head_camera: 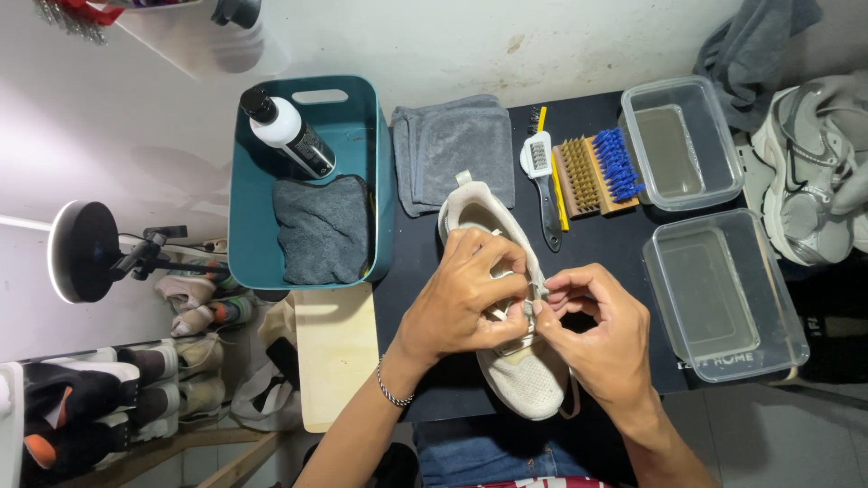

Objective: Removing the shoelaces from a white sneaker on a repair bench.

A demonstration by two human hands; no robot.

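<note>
The left hand [466, 294] clamps one white sneaker [506, 312] flat on the black desk [597, 244], steadying it so that the right hand [601, 330] can pinch its lace [533, 303] between fingertips; both grips are closed, one on the shoe, one on the lace. Beyond the grip lie one grey towel [455, 149] and three brushes [579, 176], within reach. To its right stand two clear tubs [723, 289]; to its left, one teal bin [312, 181] holding one bottle [289, 134].

Left hand [466, 294], right hand [601, 330] pinching together
</note>
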